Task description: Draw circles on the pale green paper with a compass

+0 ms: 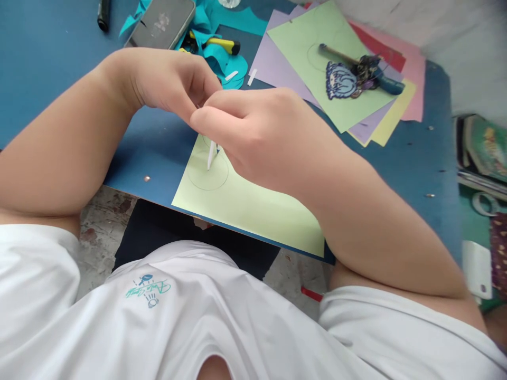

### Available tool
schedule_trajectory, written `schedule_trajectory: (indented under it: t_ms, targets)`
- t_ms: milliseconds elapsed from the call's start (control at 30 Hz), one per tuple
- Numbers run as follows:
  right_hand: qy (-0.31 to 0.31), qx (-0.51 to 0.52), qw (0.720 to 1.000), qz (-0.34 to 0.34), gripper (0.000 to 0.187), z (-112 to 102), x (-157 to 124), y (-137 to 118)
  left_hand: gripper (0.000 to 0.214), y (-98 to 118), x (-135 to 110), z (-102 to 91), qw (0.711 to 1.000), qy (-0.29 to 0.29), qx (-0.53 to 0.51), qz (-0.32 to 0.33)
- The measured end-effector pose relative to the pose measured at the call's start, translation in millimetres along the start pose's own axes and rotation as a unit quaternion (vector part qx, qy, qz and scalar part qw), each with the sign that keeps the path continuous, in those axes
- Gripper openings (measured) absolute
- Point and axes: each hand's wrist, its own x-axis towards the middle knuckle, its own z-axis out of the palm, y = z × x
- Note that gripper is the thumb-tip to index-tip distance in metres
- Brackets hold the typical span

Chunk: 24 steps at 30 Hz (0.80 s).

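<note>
My left hand (166, 82) and my right hand (253, 137) meet fingertip to fingertip above a light green paper sheet (253, 206) on the blue table (47, 58). Both hands are closed in a pinch around a thin white strip (211, 154) that hangs down from my fingers, its lower end over a pencilled circle (208, 171) drawn on the sheet. My fingers hide the upper part of the strip. The sheet lies at the table's near edge.
A fan of coloured papers (312, 47) lies at the back right, with a craft tool and a blue-white cut-out (340, 80) on it. Teal paper scraps (222, 60), a yellow utility knife (222, 45), a grey tin (162, 24) and a black marker (103, 13) lie behind my hands.
</note>
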Motion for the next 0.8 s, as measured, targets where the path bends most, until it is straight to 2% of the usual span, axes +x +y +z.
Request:
schedule_trajectory:
  t_ms: [67, 233, 433, 633, 800]
  targets:
    - [0.014, 0.007, 1.000, 0.020, 0.051, 1, -3, 1, 0.058, -1, -2, 1.1, 1.000, 0.015, -0.004, 0.021]
    - [0.034, 0.123, 0.989, 0.071, 0.021, 3, -4, 8, 0.053, -5, -1, 4.1, 0.999, 0.009, -0.011, 0.046]
    - [0.150, 0.207, 0.964, 0.069, 0.017, 5, -9, 12, 0.046, -12, 0, 1.8, 0.998, 0.013, -0.006, 0.065]
    - [0.180, 0.240, 0.952, 0.054, 0.018, 14, -8, 16, 0.060, -13, 4, 0.6, 0.996, -0.019, -0.012, 0.088]
    - [0.212, 0.286, 0.934, 0.010, 0.018, 26, -4, 27, 0.090, -18, 10, -7.1, 0.991, -0.120, 0.012, 0.062]
